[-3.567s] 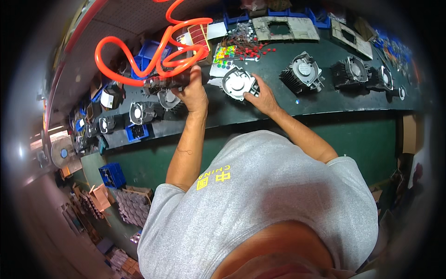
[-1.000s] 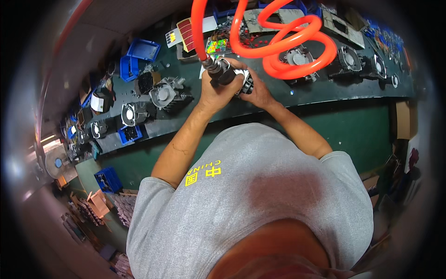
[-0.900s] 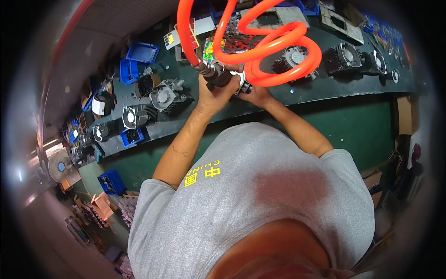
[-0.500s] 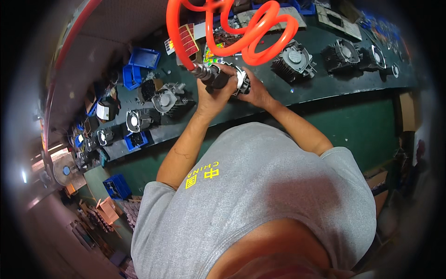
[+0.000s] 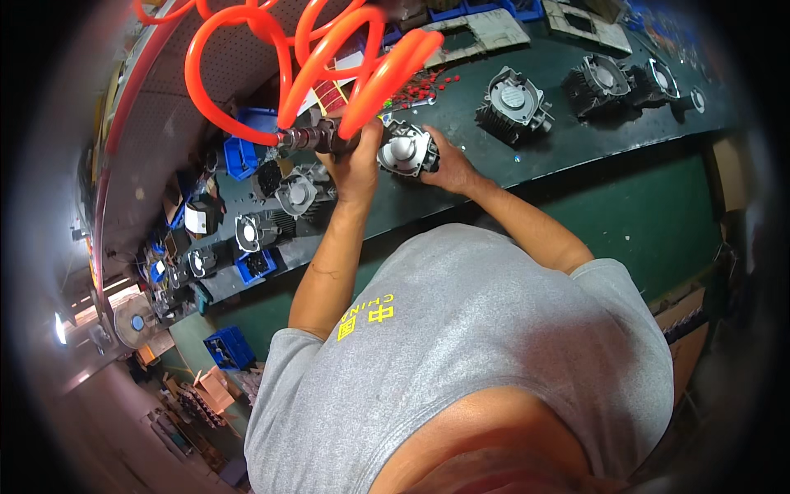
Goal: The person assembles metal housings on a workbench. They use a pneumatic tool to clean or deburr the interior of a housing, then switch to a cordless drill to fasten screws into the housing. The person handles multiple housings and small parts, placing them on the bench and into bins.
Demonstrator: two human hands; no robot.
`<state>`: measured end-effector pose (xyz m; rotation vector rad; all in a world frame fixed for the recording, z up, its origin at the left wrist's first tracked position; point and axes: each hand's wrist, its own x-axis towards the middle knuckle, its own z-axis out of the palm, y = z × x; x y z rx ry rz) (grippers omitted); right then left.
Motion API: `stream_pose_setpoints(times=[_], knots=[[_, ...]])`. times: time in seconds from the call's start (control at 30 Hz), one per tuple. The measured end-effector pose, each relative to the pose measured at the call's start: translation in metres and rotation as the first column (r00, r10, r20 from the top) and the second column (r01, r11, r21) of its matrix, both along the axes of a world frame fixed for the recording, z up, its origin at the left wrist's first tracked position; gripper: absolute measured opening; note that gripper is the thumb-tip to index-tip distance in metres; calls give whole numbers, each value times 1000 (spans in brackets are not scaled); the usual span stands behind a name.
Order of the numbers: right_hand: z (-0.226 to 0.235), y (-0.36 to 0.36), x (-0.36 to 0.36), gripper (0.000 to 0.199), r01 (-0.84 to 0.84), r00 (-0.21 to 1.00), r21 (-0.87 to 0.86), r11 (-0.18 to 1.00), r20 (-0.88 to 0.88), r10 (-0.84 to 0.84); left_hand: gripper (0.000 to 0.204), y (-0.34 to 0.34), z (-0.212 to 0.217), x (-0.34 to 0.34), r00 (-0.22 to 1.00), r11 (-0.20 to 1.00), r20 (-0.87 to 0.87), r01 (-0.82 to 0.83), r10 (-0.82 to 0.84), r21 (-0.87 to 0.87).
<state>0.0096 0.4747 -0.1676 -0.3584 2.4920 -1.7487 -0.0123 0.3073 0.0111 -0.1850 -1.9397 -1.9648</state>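
Note:
My left hand grips a dark pneumatic screwdriver lying roughly level, with a coiled orange air hose rising from it toward the top of the view. Its tip end points at a round grey finned metal housing on the dark green bench. My right hand holds that housing from its right side. The two hands are close together at the bench's near edge.
Several more finned metal housings lie along the bench to the right and others to the left. Blue parts bins and small red pieces sit behind. A grey flat plate lies at the back.
The tool and hose were off to the left 3.6 s ago; my left hand brought them over to the housing. In the last second both hands stay on the housing, with the hose swaying.

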Motion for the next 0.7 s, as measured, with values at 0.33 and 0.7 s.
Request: stream_pose_setpoints(times=[0.33, 0.7], knots=[[-3, 1, -1, 99, 4, 1000, -26, 1000, -28, -4, 22, 8, -21, -6, 995, 994, -2, -102, 102, 38], [-7, 1, -2, 99, -28, 999, -28, 999, -27, 27, 27, 3, -28, -8, 994, 996, -67, -88, 86, -27]])
